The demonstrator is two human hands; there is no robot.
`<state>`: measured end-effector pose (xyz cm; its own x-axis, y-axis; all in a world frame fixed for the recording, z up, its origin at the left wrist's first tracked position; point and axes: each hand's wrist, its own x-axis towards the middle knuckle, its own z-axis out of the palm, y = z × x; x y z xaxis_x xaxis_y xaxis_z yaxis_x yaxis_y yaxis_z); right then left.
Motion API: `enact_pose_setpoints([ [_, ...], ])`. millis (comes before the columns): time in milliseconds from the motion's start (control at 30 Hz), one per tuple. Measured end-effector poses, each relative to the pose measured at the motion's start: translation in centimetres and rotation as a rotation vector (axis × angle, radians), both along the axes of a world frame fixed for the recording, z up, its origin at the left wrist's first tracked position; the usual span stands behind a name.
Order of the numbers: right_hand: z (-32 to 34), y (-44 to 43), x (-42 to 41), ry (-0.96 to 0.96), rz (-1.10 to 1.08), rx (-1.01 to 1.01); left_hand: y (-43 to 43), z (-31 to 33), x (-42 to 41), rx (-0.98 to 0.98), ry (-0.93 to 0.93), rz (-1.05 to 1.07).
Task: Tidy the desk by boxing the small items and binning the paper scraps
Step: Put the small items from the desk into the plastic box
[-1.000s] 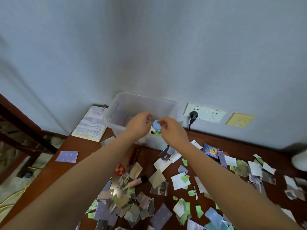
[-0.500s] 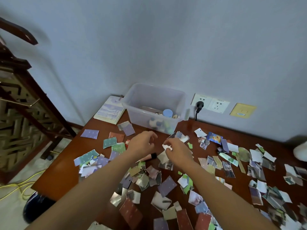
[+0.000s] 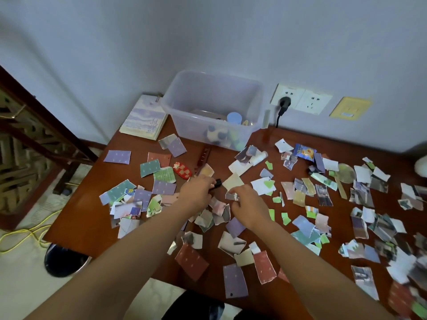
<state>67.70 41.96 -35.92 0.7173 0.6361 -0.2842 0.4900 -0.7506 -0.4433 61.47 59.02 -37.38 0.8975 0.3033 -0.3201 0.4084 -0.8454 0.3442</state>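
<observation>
- Left hand (image 3: 197,192) – fingers curled round a small tube (image 3: 216,183), mid-desk; only its black cap sticks out past the fingertips. Looks like a pick for the box.
- Right hand (image 3: 248,203) – just right of the left, fingers bent down onto the scraps (image 3: 233,181). Can't tell if it's pinching one or only pressing. My guess is it's clearing paper off the tube so the left gets a clean grip.
- Scraps: torn rectangles in purple, green, rust, beige and photo print. They're flat, overlapping and spread over most of the desk (image 3: 90,204), thickest at the near centre and right.
- Small items still loose: a red patterned piece (image 3: 182,169) far-left of the hands and a round lens (image 3: 346,173) far right, both half-ringed by paper.
- Box (image 3: 184,125): clear, open-topped, at the far edge against the wall, already holding a few items. It's within straight reach of both arms.
- Bin (image 3: 62,264): on the floor off the near-left corner, partly under the desk edge, so scraps could probably be swept that way.
- Judgement: early in the task – nearly all the paper is still out.
</observation>
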Motion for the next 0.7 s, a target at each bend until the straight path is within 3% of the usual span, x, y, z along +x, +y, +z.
enact_pose_setpoints([
  [400,-0.8,-0.2,-0.4,0.005,-0.085,-0.017,-0.5,-3.0,1.6,0.263,0.022,-0.048],
  [700,-0.4,1.0,-0.4,-0.006,-0.061,-0.036,0.1,-3.3,0.4,0.163,-0.062,0.022],
])
